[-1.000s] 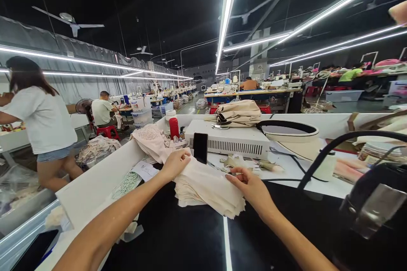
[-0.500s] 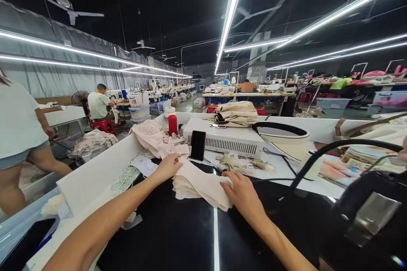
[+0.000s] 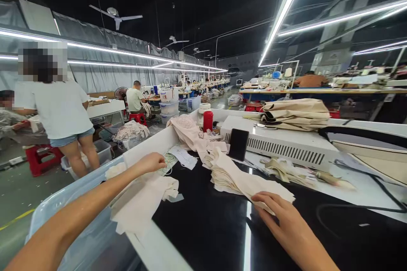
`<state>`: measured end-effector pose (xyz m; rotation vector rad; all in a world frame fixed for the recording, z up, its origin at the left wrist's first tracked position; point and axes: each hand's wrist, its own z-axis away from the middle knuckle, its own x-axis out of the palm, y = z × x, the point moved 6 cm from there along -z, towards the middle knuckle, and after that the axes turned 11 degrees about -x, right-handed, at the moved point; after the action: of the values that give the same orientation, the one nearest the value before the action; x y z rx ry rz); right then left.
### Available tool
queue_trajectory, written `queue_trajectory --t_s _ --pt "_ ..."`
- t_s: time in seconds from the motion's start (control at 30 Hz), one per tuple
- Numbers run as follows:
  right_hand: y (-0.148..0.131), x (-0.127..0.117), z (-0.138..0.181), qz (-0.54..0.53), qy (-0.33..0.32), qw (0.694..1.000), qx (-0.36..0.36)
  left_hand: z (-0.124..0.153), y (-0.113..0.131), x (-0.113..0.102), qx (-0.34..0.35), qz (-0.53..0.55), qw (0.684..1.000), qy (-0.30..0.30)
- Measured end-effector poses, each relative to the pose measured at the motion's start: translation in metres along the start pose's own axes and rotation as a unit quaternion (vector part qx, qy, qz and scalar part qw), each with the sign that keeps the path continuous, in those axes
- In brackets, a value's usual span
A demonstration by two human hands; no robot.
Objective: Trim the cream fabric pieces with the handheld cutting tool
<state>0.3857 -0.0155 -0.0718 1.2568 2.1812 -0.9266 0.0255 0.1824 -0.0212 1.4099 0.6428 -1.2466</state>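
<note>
Lying fanned, the cream fabric stack (image 3: 241,180) (thin layers) touches right hand (image 3: 282,224).

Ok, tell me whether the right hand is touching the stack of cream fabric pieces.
Touching. In the head view the right hand lies with its fingertips on the near end of the stack of cream fabric pieces, no gap.

1. Stack of cream fabric pieces (image 3: 237,178): thin flat cut layers, fanned and skewed. Lies on the black top of the table (image 3: 203,233), running from mid-table toward the near edge.
2. Cream cloth (image 3: 140,203): limp, crumpled, draped over the table's left white edge, partly hanging off.
</note>
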Motion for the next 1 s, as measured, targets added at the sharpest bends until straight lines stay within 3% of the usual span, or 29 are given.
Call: queue_trajectory --t_s 0.17,0.37,0.63,0.87,1.0 --pt "-0.026 0.006 0.002 -0.022 -0.034 0.999 -0.021 0.025 -0.017 0.014 -0.016 -0.042 0.999 0.005" --pt "-0.052 0.013 0.004 -0.03 -0.061 0.996 -0.048 0.043 -0.031 0.016 -0.026 -0.041 0.999 0.016" --pt "-0.074 0.025 0.004 -0.048 -0.087 0.993 -0.066 0.062 -0.029 0.024 -0.017 0.025 0.999 0.031" --pt "-0.097 0.026 0.003 -0.107 -0.108 0.987 -0.045 0.068 -0.031 0.005 0.007 0.147 0.985 0.089" --pt "-0.108 0.034 0.001 -0.173 -0.118 0.977 0.036 0.084 -0.015 -0.009 0.047 0.253 0.963 0.084"
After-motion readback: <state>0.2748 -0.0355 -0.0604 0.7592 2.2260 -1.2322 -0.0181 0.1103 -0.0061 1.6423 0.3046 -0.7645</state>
